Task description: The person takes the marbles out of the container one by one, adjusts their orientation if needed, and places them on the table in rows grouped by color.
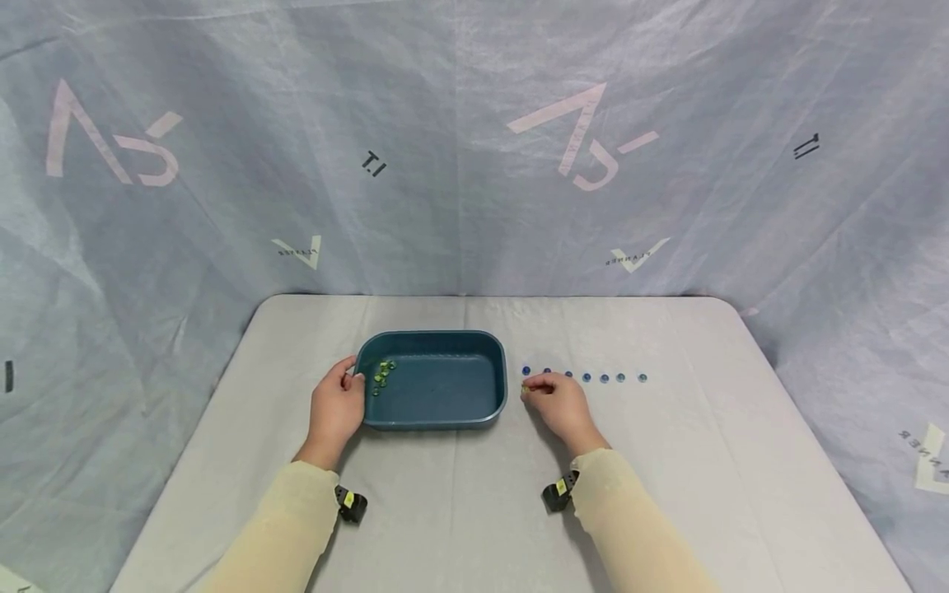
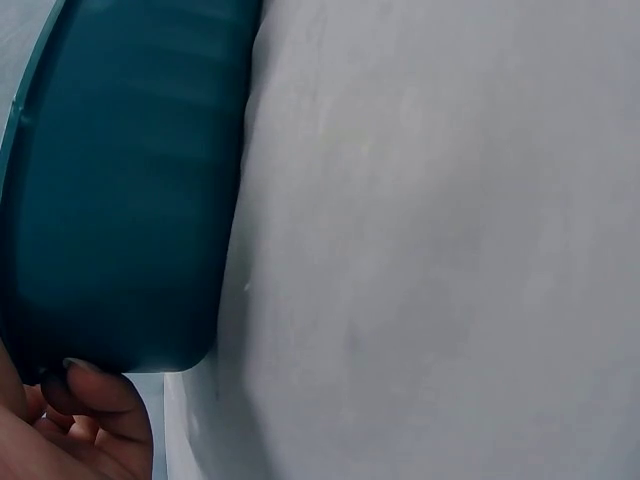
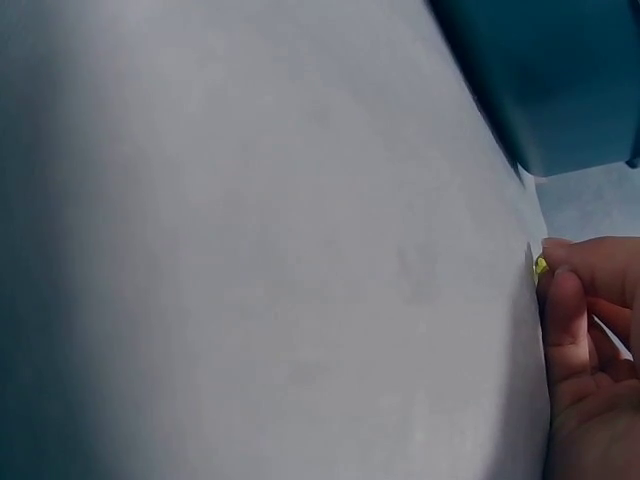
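Note:
My left hand (image 1: 337, 405) grips the left end of a dark teal plastic tray (image 1: 437, 426), with the thumb at its rim. In the left wrist view, curled fingers (image 2: 110, 405) lie against the tray's lower corner. Several small yellow-green pieces (image 1: 381, 377) lie inside the tray near its left wall. Just right of the tray, my right hand (image 1: 561, 405) pinches a tiny yellow-green piece (image 3: 541, 266) between thumb and fingertips, low at the tabletop. Its exact kind is too small to tell.
A row of several small round blue pieces (image 1: 605, 378), glass-like, runs rightward from beyond my right hand, with the nearest one (image 1: 526, 371) close to its fingertips. A pale cloth covers the table (image 1: 460, 511). Grey printed curtains (image 1: 460, 206) hang behind and at both sides.

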Tool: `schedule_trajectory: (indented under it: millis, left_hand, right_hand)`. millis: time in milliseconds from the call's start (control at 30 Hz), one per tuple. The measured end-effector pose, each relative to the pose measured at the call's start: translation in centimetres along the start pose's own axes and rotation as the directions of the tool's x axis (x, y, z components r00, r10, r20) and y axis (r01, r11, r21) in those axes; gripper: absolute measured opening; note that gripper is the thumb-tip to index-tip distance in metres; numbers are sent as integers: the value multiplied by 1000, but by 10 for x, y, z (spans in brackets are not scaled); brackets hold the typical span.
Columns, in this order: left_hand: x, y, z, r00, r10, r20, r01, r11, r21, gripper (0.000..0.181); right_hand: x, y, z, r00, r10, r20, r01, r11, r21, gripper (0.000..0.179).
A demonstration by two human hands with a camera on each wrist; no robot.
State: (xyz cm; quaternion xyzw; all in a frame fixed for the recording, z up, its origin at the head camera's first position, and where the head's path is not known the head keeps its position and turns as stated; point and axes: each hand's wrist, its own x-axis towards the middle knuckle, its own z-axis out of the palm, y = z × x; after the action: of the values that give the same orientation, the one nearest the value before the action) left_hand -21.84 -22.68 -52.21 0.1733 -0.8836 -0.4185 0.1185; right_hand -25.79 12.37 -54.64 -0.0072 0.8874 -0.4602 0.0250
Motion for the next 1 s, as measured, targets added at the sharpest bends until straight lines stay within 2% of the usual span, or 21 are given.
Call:
schedule_trajectory:
  millis: [200,367,500,600,733,1000]
  left_hand:
    - [0,3,0,1000,4,7,-4,1000,-16,35]
    - [-1,3,1,1000,-6,18,6,1000,-16,36]
    - [-1,3,1,1000,-10,16,10,1000,-13,36]
    - [-1,1,0,1000,-9,14,9,1000,-5,37]
    - [-1,1,0,1000,-12,8,12,1000,-7,37]
    - [-1,1,0,1000,-20,16,20,1000,8,36]
  right_hand:
    - [1,-3,-4,998,48,-27,-47,998,36,11]
    - [-5,-20,-14,997,66,-45,-62,993,100,18]
    - [-8,-49,-16,997,-13,-75,24,988,153,19]
    - [-11,-73,-12,995,-79,-63,90,978,187,18]
    - [-14,-98,-2,989,-147,-12,146,966,212,16]
    - [-11,-125,24,964,-244,106,228,963,145,16]
